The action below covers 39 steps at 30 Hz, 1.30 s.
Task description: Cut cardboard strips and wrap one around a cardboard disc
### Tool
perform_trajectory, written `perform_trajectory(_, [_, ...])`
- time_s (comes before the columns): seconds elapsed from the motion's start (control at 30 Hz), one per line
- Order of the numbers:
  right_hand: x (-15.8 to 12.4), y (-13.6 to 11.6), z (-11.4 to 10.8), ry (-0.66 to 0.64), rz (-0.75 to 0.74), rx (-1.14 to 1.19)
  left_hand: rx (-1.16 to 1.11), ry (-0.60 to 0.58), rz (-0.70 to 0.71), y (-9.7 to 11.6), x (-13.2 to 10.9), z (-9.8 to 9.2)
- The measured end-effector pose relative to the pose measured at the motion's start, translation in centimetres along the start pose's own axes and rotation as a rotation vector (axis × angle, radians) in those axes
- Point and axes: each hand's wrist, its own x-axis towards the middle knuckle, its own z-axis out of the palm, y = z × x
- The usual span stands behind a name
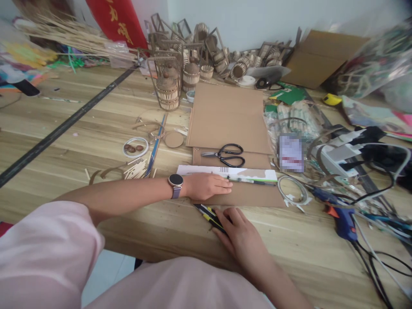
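Note:
My left hand, with a watch at the wrist, lies flat with fingers stretched out. It rests over a printed white paper strip and the brown cardboard beneath. A pen lies along the strip, just beyond the fingertips. Near the cardboard's front edge, my right hand has thumb and fingers closed around a black and yellow utility knife. Its handle is partly hidden by the fingers. Black-handled scissors lie on the cardboard beyond my left hand.
A larger cardboard sheet lies behind. Small slatted baskets stand at the back. Left are a blue ruler, thin sticks and a white ring around brown pieces. At right are a tape roll, glue gun and cables.

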Motion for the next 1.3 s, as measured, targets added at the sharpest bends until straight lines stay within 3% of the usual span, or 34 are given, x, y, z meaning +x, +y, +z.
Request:
perform_trajectory(0.33, [0.9,1.7,-0.1,-0.024,-0.117,-0.03,0.042,-0.012,-0.002,0.0,0.0,0.0])
perform_trajectory(0.6, [-0.8,1.9,-1.4,-0.082,-0.153,-0.003,0.077,-0.014,0.041,0.2,0.1,-0.5])
perform_trajectory(0.9, [-2.0,2.5,-1.3,-0.016,-0.086,0.091,0.263,0.024,-0.005,2.2,0.1,-3.3])
perform_trajectory(1.1, [-2.2,5.8,-2.5,0.191,0.062,-0.005,0.408,0.002,-0.111,4.1,-0.3,-3.4])
perform_trajectory(1.2, [-1.7,8.2,-2.9,0.224,0.127,-0.16,0.528,0.08,-0.091,4.8,-0.7,-2.8])
perform_trajectory(1.3, [-0.7,10.0,-2.9,0.172,0.147,-0.294,0.71,0.199,-0.034,5.1,-1.2,-2.4])
